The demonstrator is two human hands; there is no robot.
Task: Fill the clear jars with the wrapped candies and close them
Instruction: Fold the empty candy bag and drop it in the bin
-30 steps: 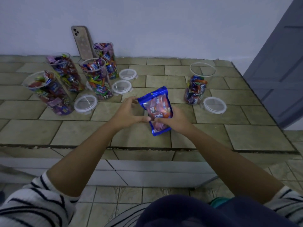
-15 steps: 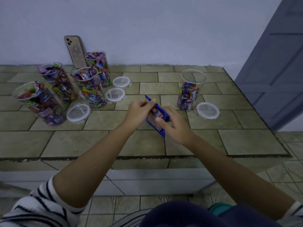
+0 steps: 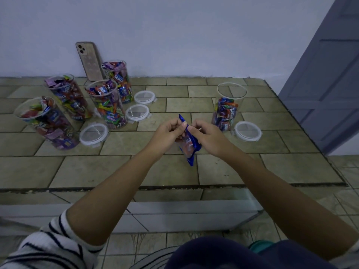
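Both hands are on the blue candy bag (image 3: pixel 190 147), which is held edge-on in the air just left of the half-full jar (image 3: pixel 226 111) and nearer the person. The left hand (image 3: pixel 168 131) pinches the bag's top edge with curled fingers. The right hand (image 3: pixel 206 133) pinches the same edge close beside it, thumb on top. This looks like the tearing-open step, though the bag's top is too thin from here to tell if it's sealed.

The half-full jar stands open, with its lid (image 3: pixel 248 131) lying flat just to its right. Well to the left of that jar, four full jars (image 3: pixel 108 105) stand uncapped, with three loose lids (image 3: pixel 138 113) showing among them.

The next move, I'd say: pull the two pinches apart to rip the top, then tip the bag over the half-full jar's mouth. It needs a firm grip, or candies scatter across the tiles (image 3: pixel 291 167).
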